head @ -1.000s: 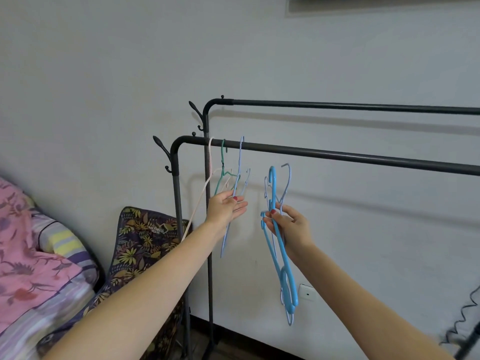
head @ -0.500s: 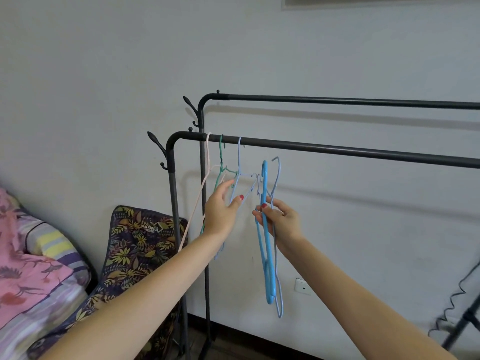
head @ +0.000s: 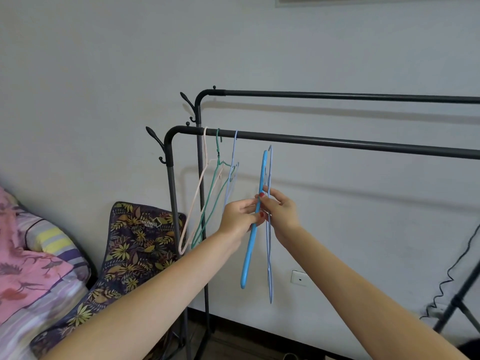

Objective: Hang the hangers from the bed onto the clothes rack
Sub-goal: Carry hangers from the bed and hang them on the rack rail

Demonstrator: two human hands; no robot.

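Observation:
A black clothes rack (head: 337, 142) has two bars; the nearer, lower bar carries three thin hangers at its left end: a pink hanger (head: 197, 193), a green hanger (head: 211, 193) and a pale blue hanger (head: 232, 183). Just below that bar, right of them, both hands meet on two more hangers seen edge-on. My left hand (head: 237, 216) pinches the thick bright blue hanger (head: 249, 250). My right hand (head: 280, 210) holds the thin pale blue wire hanger (head: 269, 268) beside it. Both hooks end just under the bar without touching it.
The bed (head: 28, 271) with pink and striped bedding lies at the lower left. A dark leaf-print cushion (head: 135, 245) leans against the wall by the rack's left post. A wall socket (head: 299, 278) and a black cable (head: 452, 271) are at the right.
My left hand left the hung hangers and moved right to grip the bright blue hanger. The two held hangers rose closer to the bar and separated slightly.

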